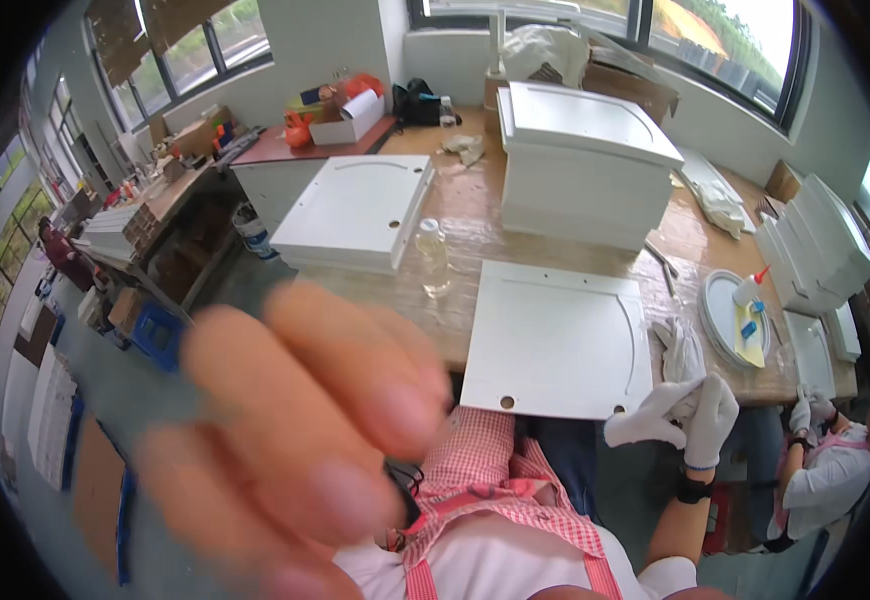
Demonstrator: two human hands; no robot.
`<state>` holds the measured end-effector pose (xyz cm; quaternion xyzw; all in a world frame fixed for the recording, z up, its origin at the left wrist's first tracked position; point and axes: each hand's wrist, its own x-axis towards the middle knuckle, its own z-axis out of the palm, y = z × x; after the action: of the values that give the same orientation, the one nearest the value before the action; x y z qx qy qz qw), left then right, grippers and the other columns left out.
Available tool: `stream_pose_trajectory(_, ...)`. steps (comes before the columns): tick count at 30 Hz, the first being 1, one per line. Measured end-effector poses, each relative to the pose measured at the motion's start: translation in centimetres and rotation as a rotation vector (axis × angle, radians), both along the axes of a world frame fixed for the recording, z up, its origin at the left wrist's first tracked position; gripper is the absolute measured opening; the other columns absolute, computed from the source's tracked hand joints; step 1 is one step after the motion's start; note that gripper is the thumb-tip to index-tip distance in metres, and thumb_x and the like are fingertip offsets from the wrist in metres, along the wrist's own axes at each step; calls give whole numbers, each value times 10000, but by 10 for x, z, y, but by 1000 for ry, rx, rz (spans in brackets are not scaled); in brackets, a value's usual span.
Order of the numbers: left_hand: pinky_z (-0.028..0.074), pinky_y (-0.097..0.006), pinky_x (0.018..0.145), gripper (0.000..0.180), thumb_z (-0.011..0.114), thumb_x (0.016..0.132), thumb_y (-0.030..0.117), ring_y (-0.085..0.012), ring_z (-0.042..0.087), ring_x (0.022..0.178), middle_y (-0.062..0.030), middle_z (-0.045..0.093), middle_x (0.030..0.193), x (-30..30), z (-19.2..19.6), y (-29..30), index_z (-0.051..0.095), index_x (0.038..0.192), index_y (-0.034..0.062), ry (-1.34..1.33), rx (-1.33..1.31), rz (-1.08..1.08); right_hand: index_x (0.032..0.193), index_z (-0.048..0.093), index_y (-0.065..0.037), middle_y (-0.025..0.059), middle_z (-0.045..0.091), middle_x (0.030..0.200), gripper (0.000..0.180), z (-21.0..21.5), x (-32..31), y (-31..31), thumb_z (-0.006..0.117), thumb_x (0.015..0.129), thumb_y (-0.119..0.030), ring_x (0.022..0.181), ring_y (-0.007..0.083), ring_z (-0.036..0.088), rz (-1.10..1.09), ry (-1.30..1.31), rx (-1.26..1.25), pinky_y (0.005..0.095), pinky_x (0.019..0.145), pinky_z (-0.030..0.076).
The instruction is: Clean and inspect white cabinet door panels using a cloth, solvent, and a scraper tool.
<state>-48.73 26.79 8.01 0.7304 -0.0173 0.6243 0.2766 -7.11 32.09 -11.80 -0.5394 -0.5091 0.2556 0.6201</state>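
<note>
My left hand is bare and held very close to the camera, large and blurred, with its fingers side by side and nothing visible in it. My right hand wears a white glove and a black wristband and hovers off the near edge of the wooden table. It grips a loose white glove that sticks out to the left. A flat white cabinet door panel with an arched groove and drilled holes lies on the table just left of that hand.
More white gloves lie beside the panel. A clear bottle, a tall stack of white panels and a lower stack stand behind. A glue bottle rests on a white plate. Another person sits lower right.
</note>
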Motion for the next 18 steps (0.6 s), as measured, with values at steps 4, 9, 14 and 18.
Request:
stream_pose_trajectory(4,424,-409,1000,201,798,904,197,-232,504,1246,-9,586,1332,-22,-15,3,694,1076,191,-58,-85,82,806,575,-41,14,616,686,391,0,-4,3,517,1109,-279,558,56,562,-12,67,-62,209,473,431)
stream_pose_trajectory(9,443,-415,997,157,770,917,167,-261,524,1225,-54,598,1310,-35,-29,-5,703,1059,167,-83,-98,251,843,592,-19,57,672,741,371,-1,9,-7,521,1107,-270,563,83,613,-87,89,-114,201,485,476)
stream_pose_trajectory(14,463,-421,994,116,741,930,137,-291,543,1204,-99,610,1287,-16,-26,-2,713,1042,143,-58,-52,473,818,594,-20,35,666,749,392,-14,19,-5,532,1105,-280,592,57,595,-77,66,-102,198,487,453)
stream_pose_trajectory(18,478,-426,992,89,719,940,114,-314,559,1187,-135,619,1269,-12,-23,-3,720,1028,123,-41,22,618,823,605,-16,18,654,760,375,-13,6,-8,536,1102,-257,614,43,577,-137,47,-138,200,499,449)
